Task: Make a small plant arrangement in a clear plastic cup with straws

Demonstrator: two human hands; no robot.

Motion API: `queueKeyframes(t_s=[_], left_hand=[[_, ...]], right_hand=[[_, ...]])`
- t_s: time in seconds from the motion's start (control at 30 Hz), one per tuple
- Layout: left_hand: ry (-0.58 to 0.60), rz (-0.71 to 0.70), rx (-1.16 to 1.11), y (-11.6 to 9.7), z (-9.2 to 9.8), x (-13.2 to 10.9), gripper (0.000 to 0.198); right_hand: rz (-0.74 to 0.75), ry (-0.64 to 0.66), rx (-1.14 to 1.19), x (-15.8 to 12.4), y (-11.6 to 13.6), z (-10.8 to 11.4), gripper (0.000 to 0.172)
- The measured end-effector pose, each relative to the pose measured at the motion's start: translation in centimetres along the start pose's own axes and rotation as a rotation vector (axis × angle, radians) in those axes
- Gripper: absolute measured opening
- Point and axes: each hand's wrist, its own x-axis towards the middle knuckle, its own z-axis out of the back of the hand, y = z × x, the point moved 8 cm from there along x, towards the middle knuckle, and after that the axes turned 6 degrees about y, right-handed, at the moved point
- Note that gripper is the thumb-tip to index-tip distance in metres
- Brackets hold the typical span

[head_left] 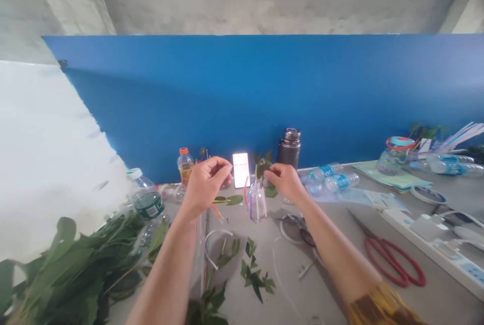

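Over the middle of the table my left hand [209,183] is closed, thumb and fingertips pressed together; anything between them is too small to make out. My right hand [284,179] pinches at the edge of a leafy green sprig [263,164]. That sprig stands in a small clear bottle [257,206] ringed with coloured straws. A lit phone [241,169] leans upright behind, between my hands. Below my left hand lie a loose leaf [234,200] and an orange strip [216,211]. Cut leaves [257,274] are scattered nearer to me.
Piled branches [64,269] and a green-labelled bottle [149,204] take up the left. A dark flask [289,148] stands behind my right hand. Red-handled scissors [395,262], a power strip [434,244] and plastic bottles [342,181] lie right. A blue panel [242,98] closes off the back.
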Motion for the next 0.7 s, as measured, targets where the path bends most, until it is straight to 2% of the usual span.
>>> queueKeyframes(t_s=[0.27, 0.7], left_hand=[[0.017, 0.003, 0.019, -0.14, -0.13, 0.02, 0.017], [0.014, 0.016, 0.031, 0.17, -0.01, 0.06, 0.016]], right_hand=[[-0.023, 0.008, 0.004, 0.18, -0.74, -0.72, 0.028], [-0.032, 0.043, -0.050, -0.09, -0.06, -0.67, 0.028]])
